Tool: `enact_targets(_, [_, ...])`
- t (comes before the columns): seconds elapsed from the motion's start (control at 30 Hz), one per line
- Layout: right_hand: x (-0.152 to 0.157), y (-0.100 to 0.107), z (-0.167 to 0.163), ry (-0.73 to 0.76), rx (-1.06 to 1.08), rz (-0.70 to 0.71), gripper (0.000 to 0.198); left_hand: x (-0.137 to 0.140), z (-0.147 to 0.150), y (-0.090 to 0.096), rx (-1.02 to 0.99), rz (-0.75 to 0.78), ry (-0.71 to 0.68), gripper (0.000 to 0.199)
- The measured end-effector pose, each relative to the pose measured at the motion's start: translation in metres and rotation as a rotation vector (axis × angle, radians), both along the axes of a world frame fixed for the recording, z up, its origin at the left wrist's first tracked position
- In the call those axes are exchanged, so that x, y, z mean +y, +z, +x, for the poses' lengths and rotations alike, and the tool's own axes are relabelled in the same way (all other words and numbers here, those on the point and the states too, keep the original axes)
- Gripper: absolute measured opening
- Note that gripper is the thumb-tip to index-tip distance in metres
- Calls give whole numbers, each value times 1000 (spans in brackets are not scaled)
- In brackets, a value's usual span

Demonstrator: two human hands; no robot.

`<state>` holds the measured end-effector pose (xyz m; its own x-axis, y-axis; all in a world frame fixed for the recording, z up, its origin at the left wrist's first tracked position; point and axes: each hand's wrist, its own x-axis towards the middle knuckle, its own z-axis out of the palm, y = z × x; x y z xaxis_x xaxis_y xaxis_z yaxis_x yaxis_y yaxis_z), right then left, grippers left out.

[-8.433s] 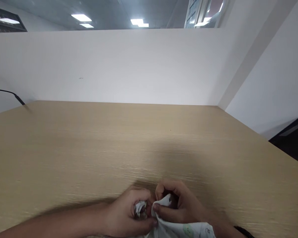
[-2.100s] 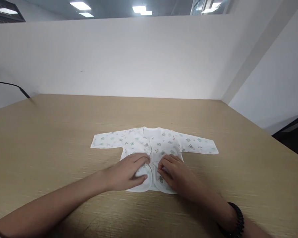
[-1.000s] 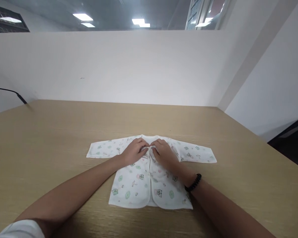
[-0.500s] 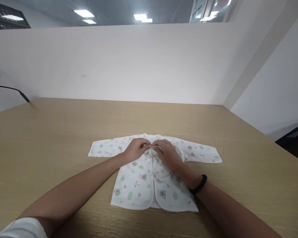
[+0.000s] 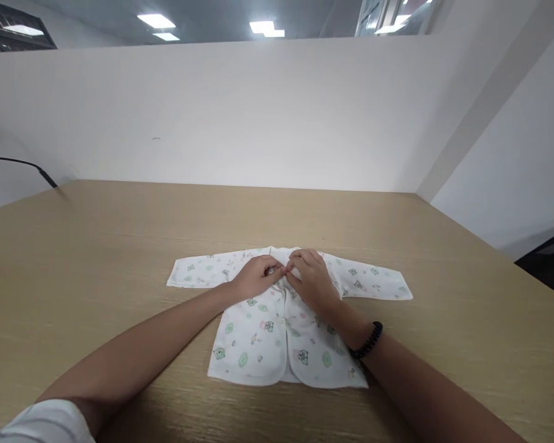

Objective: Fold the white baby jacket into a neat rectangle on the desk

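A small white baby shirt (image 5: 249, 344) printed with green, pink and grey figures lies flat, its sleeves stretched out to both sides. Its two front halves meet at the middle below the collar and part towards the rounded lower hem. At the upper front opening, my left hand (image 5: 258, 276) pinches the cloth with thumb and fingers. My right hand (image 5: 313, 280), with a black beaded bracelet (image 5: 368, 342) on the wrist, pinches the cloth right beside it. The fingertips of both hands touch or nearly touch, and they hide the fastening between them.
The shirt rests on a wood-grain table (image 5: 120, 240). A white partition wall (image 5: 258, 117) rises behind the table. A black cable (image 5: 46, 177) reaches the far left edge, and a dark object (image 5: 551, 261) stands off the right edge.
My right hand's fingers have shifted slightly up and are more bent at the collar opening. The left hand keeps its pinch. The view has tilted very slightly.
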<state>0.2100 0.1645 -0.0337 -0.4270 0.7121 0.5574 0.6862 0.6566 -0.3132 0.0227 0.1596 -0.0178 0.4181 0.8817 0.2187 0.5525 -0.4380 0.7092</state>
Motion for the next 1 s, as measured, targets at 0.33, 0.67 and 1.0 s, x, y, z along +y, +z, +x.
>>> enact_targets(0.33, [-7,8,-5,18,-98,22,17,7,-2,-7,-53,-50,29,28])
enact_targets(0.67, [-5,5,0,64,19,-141,13,8,-2,-5,-120,-122,75,28])
enact_targets(1.0, [5,-4,3,-11,301,-325,11,5,-2,-6,-181,-141,35,14])
